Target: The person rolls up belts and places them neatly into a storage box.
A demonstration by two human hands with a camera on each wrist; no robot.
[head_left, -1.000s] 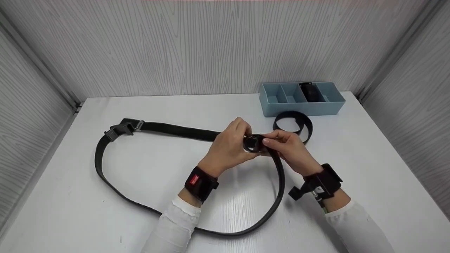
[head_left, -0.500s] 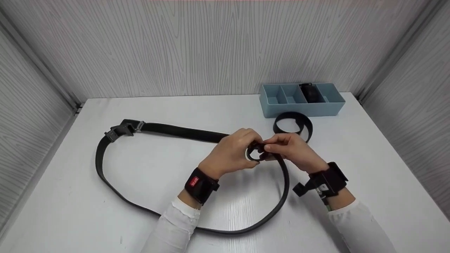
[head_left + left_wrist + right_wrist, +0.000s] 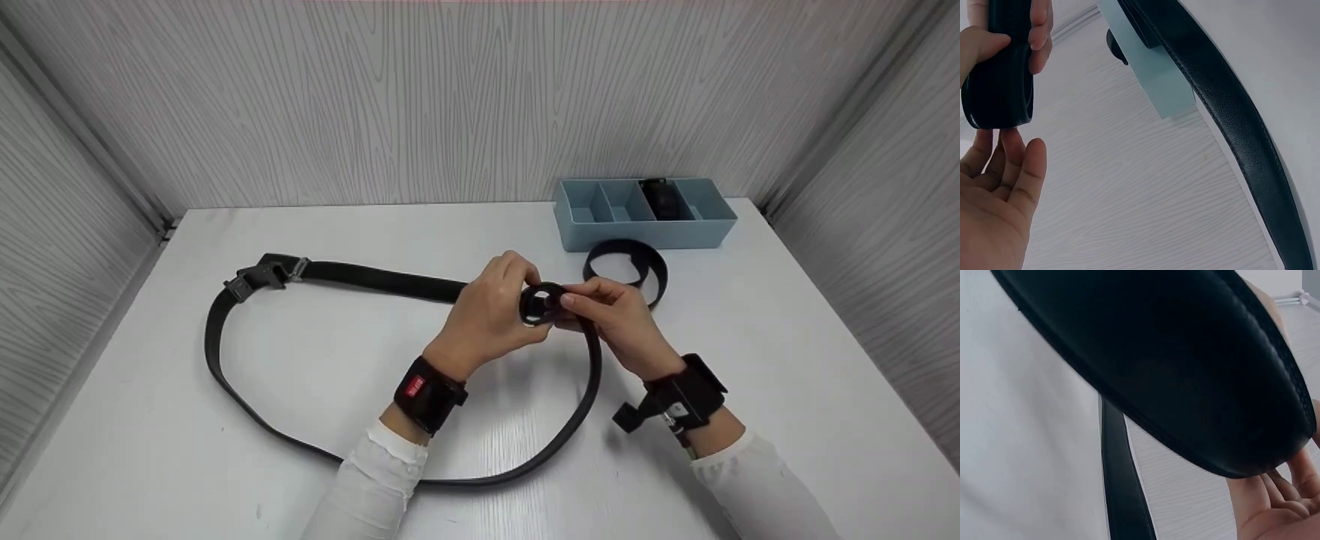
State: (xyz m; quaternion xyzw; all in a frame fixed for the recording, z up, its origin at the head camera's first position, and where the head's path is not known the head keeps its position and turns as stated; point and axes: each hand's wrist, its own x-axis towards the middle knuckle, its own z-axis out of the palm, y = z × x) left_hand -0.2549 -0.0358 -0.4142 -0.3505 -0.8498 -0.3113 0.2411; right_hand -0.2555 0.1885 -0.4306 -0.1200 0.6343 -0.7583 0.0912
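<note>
A black leather belt (image 3: pixel 512 476) has one end rolled into a small coil (image 3: pixel 528 316) between my hands. My left hand (image 3: pixel 487 319) curls its fingers and thumb round the coil; in the left wrist view, its fingertips sit against the coil's underside. With thumb and fingers, my right hand (image 3: pixel 622 322) pinches the belt at the coil's right side. From there the belt hangs down, sweeps across the front of the table and curves up at the left to a grey buckle (image 3: pixel 240 288). The coil fills much of the right wrist view and hides part of the left hand there.
Another black strap (image 3: pixel 375 278) with a metal buckle (image 3: pixel 298 268) stretches behind my left hand. A loose curled strap end (image 3: pixel 657 266) lies at the right, before a blue divided box (image 3: pixel 637 235). One box compartment holds a rolled black belt (image 3: pixel 661 199).
Both hands dipped with the coil half a second ago and are raised again now. The coil has turned between them. The belt's front stretch has drawn slightly away from the table's near edge.
</note>
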